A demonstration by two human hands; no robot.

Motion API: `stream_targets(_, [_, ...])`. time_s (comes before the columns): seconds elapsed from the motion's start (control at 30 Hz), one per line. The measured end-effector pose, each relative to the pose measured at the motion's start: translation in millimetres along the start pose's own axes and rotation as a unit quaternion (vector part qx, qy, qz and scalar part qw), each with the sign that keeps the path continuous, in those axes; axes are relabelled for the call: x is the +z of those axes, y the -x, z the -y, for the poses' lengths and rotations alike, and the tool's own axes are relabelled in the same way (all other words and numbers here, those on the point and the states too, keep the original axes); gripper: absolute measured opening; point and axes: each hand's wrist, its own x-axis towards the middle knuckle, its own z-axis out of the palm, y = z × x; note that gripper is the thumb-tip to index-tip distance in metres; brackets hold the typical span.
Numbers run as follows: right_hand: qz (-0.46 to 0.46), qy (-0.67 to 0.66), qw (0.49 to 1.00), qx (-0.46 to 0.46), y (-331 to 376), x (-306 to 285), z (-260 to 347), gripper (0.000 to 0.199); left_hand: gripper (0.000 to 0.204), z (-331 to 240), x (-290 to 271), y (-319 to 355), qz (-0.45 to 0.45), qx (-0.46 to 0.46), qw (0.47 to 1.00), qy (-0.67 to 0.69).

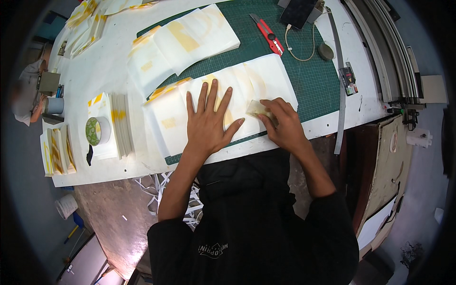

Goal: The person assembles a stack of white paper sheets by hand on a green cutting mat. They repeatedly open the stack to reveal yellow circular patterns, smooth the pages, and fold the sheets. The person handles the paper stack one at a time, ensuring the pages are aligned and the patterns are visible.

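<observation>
Both hands (207, 118) over paper (166, 107) near table edge (251, 147); bare mat (316, 90) right.

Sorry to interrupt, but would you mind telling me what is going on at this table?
A person's left hand lies spread flat on white paper with yellow patches. The right hand holds a small pale pad at the paper's right side. The paper rests on a green mat, where a red cutter lies farther away.

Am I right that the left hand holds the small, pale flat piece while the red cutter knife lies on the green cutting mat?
No: the head view shows the right hand holding the small, pale flat piece; the red cutter knife lies on the green mat.
</observation>
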Motion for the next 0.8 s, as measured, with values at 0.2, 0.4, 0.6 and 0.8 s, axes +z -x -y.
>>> stream_targets(0.2, [-0.029,0.013,0.999,-0.009,12,6,17,0.036,0.078,-1,0,0,0.004,-0.004,1.0,0.0])
stream_targets(0.4, [-0.049,0.055,0.997,-0.035,16,9,3,0.038,0.08,1,2,0,0.007,-0.003,1.0,-0.009])
stream_targets(0.6, [-0.051,0.064,0.995,-0.049,14,12,5,0.036,0.088,-2,0,-1,0.006,-0.01,1.0,0.005])
stream_targets(0.8, [-0.061,0.064,0.995,-0.048,9,5,5,0.039,0.091,-1,1,-1,0.004,-0.012,1.0,0.001])
